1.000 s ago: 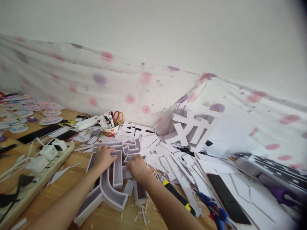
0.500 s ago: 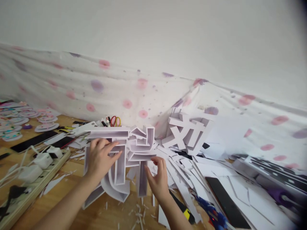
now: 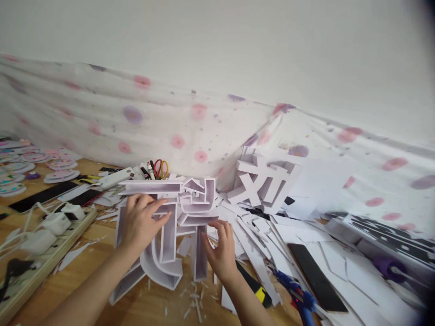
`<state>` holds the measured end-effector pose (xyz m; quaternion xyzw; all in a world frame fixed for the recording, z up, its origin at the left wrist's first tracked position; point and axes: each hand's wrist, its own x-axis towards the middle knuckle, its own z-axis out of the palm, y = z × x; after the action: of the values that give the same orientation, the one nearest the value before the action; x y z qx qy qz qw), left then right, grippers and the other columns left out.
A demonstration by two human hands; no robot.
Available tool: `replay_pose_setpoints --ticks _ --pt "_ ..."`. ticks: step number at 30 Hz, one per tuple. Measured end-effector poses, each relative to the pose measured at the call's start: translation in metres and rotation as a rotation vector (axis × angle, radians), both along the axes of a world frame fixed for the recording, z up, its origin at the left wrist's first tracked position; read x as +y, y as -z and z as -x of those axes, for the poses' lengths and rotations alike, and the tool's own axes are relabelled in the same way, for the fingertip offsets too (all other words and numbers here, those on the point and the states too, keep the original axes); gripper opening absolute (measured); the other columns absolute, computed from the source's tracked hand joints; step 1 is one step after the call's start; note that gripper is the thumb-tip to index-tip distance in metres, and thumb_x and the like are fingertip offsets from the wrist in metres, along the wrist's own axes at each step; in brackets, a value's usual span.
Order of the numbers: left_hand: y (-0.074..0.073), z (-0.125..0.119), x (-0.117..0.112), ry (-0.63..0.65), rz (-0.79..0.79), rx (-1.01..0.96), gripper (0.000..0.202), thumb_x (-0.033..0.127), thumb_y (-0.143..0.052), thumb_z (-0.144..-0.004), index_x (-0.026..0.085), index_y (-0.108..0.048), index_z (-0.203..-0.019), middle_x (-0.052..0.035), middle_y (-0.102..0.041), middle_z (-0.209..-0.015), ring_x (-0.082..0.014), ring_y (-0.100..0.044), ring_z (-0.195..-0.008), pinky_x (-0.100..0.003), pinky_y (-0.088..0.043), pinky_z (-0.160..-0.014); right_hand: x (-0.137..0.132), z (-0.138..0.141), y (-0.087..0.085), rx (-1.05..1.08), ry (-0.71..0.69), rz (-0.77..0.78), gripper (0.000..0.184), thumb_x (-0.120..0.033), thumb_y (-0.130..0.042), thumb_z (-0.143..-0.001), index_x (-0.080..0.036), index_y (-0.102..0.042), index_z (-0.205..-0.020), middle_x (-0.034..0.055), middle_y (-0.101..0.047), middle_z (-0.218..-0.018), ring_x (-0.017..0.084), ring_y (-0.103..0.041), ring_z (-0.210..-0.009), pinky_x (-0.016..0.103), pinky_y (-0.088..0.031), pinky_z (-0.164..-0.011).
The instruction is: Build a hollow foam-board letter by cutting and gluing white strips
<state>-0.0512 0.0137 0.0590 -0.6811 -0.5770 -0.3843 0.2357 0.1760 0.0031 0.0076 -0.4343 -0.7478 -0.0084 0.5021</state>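
Observation:
A hollow white foam-board character (image 3: 170, 267), its open side facing me with thin raised walls, stands on the wooden table. My left hand (image 3: 142, 222) is closed on its left half, the forefinger and thumb at the walls of an inner stroke. That hand covers part of the left strokes. On the right half, my right hand (image 3: 220, 246) has curled fingers at the end of a horizontal stroke, the thumb against the upright stroke below. Behind to the right, a second white board character (image 3: 260, 181) leans against the patterned sheet.
White board offcuts (image 3: 253, 240) lie to the right with a black phone (image 3: 316, 276), a blue glue gun (image 3: 294, 290) and a black-and-yellow cutter (image 3: 254, 285). At left are a power strip (image 3: 78, 235) with chargers and decorated discs (image 3: 61, 170). Scissors (image 3: 161, 168) stand behind.
The view has shifted slightly, so things sit a little further left and higher. Both hands stay at the character; the right thumb is now closer to the upright stroke.

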Motion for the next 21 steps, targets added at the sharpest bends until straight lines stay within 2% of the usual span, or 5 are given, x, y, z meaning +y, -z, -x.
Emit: replay_pose_setpoints --ticks 7,13,18,21 --pt "0.004 0.003 0.003 0.049 -0.102 0.042 0.021 0.036 -0.066 -0.073 0.022 -0.073 -0.087 -0.0064 -0.058 -0.074 -0.0236 -0.047 -0.082 -0.036 -0.042 -0.078 -0.002 0.004 0.0 -0.1 -0.058 -0.047 0.015 -0.013 -0.051 -0.083 -0.019 -0.053 -0.097 0.0053 -0.056 -0.091 0.019 -0.047 -0.084 0.034 -0.041 -0.074" --pt "0.004 0.009 0.005 0.08 -0.163 0.074 0.02 0.035 -0.069 -0.071 0.021 -0.073 -0.085 -0.0062 -0.058 -0.073 -0.023 -0.048 -0.08 -0.036 -0.042 -0.077 -0.004 0.009 -0.002 -0.152 -0.077 -0.124 0.011 -0.016 -0.051 -0.086 -0.018 -0.057 -0.095 0.0059 -0.058 -0.088 0.019 -0.047 -0.081 0.032 -0.039 -0.072" --pt "0.004 0.008 0.003 0.085 -0.176 0.081 0.021 0.033 -0.069 -0.071 0.02 -0.073 -0.087 -0.0059 -0.057 -0.072 -0.0229 -0.048 -0.08 -0.035 -0.043 -0.076 -0.008 0.021 -0.006 -0.294 -0.053 -0.176 0.012 -0.022 -0.05 -0.088 -0.021 -0.062 -0.091 0.0018 -0.058 -0.07 0.017 -0.047 -0.068 0.03 -0.032 -0.065" --pt "0.004 0.007 0.002 0.081 -0.182 0.094 0.021 0.032 -0.069 -0.071 0.02 -0.073 -0.087 -0.0057 -0.057 -0.072 -0.0228 -0.048 -0.08 -0.035 -0.043 -0.076 -0.015 0.03 -0.006 -0.368 -0.054 -0.118 0.013 -0.02 -0.049 -0.088 -0.022 -0.061 -0.09 -0.0014 -0.059 -0.061 0.015 -0.05 -0.059 0.028 -0.029 -0.058"
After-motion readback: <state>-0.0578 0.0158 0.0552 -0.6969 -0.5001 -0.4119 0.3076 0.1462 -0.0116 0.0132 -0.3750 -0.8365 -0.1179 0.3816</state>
